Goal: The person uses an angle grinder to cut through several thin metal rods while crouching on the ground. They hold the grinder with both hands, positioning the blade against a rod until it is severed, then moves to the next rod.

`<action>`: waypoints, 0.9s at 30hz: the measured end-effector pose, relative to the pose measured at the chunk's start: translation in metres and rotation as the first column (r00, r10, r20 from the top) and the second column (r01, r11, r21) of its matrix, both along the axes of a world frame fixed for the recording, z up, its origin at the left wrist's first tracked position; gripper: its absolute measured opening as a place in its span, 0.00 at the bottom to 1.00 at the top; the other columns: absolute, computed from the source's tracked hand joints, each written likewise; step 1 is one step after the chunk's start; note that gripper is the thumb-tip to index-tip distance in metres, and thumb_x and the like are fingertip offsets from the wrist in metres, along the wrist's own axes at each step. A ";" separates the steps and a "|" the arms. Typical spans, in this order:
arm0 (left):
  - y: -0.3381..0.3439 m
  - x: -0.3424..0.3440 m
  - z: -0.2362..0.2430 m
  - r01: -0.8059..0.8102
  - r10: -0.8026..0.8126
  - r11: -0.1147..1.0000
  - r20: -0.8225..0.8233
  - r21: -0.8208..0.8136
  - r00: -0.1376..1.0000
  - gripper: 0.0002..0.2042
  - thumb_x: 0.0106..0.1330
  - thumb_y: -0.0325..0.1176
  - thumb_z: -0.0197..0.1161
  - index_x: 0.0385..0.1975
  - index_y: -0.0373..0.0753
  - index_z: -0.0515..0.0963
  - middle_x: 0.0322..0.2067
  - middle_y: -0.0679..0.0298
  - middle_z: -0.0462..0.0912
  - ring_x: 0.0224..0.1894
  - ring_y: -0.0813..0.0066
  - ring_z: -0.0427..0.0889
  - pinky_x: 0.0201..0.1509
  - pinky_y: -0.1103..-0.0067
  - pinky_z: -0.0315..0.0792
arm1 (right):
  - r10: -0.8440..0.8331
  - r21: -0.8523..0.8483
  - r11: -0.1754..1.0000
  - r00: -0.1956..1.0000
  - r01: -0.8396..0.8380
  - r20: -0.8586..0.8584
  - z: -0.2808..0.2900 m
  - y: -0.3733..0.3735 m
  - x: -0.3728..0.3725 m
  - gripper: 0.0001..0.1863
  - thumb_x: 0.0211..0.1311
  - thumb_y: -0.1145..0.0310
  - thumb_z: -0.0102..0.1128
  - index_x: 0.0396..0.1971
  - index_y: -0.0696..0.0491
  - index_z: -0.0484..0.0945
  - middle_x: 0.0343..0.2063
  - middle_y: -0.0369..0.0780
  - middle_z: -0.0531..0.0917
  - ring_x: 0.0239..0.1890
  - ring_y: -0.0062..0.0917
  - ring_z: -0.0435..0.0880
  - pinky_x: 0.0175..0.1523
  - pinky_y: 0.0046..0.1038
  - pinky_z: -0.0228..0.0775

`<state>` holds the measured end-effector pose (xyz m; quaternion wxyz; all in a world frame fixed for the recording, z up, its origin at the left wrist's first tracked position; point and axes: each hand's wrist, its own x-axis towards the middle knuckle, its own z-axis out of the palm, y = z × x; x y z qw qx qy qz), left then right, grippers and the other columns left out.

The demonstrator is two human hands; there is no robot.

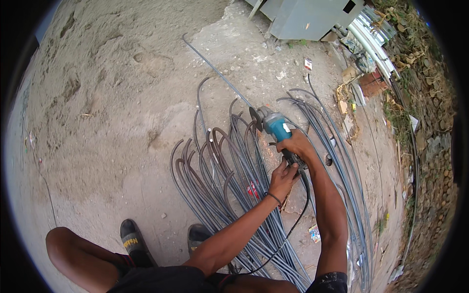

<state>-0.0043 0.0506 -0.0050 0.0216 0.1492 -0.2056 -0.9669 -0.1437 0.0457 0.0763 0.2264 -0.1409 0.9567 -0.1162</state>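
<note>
I have both sets of fingers clamped on one tool, the angle grinder. The right hand wraps its teal body, while the left hand, just below and nearer the wearer, closes around the dark rear grip; I can't make out every finger, since some are hidden behind the tool.

Ahead and to the left of the right fingers is the cutting disc, right by the lower end of a long rod that stretches away up and left; from my view I can't tell whether disc and rod touch. A black cord drops from the grip beside the left fingers and curves back toward the wearer. Behind those fingers, a dark wristband circles the left wrist.

Beneath and left of both hands I see a bundle of grey rods, many with hooked far ends. Right of the right fingers, a second group of rods runs back past the forearm. Farther out, well beyond the fingertips, stands a grey metal box. Well behind the left fingers, toward the wearer, is a dark shoe.
</note>
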 end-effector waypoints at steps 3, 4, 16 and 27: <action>0.002 0.000 0.003 0.006 -0.006 1.000 -0.007 0.013 1.000 0.26 0.76 0.34 0.57 0.70 0.42 0.59 0.49 0.66 0.79 0.53 0.78 0.79 0.64 0.69 0.75 | -0.008 0.005 1.000 1.000 0.008 0.020 -0.001 0.004 -0.003 0.36 0.26 0.56 0.73 0.39 0.67 0.83 0.39 0.57 0.86 0.43 0.46 0.87 0.49 0.36 0.78; 0.003 -0.001 0.004 0.004 -0.004 1.000 -0.008 0.016 1.000 0.26 0.76 0.34 0.57 0.70 0.42 0.59 0.49 0.66 0.79 0.53 0.78 0.79 0.64 0.69 0.75 | -0.007 0.007 1.000 1.000 0.007 0.019 -0.002 0.005 -0.005 0.36 0.26 0.56 0.73 0.39 0.67 0.83 0.39 0.57 0.86 0.43 0.46 0.87 0.49 0.36 0.78; 0.004 -0.001 -0.002 0.033 -0.034 0.999 -0.011 -0.029 0.999 0.28 0.76 0.35 0.57 0.72 0.44 0.57 0.51 0.66 0.79 0.54 0.77 0.79 0.65 0.69 0.75 | -0.009 -0.043 0.999 0.999 0.010 0.034 -0.005 0.008 -0.005 0.34 0.26 0.57 0.73 0.36 0.66 0.84 0.37 0.56 0.86 0.41 0.46 0.87 0.48 0.36 0.78; 0.005 -0.001 -0.005 0.004 -0.005 1.000 -0.018 -0.019 1.000 0.24 0.76 0.36 0.57 0.69 0.43 0.61 0.51 0.66 0.80 0.53 0.76 0.80 0.64 0.70 0.76 | -0.006 -0.032 0.999 0.999 0.007 0.035 -0.016 0.008 -0.011 0.35 0.25 0.57 0.73 0.38 0.67 0.83 0.39 0.57 0.86 0.42 0.47 0.87 0.49 0.36 0.78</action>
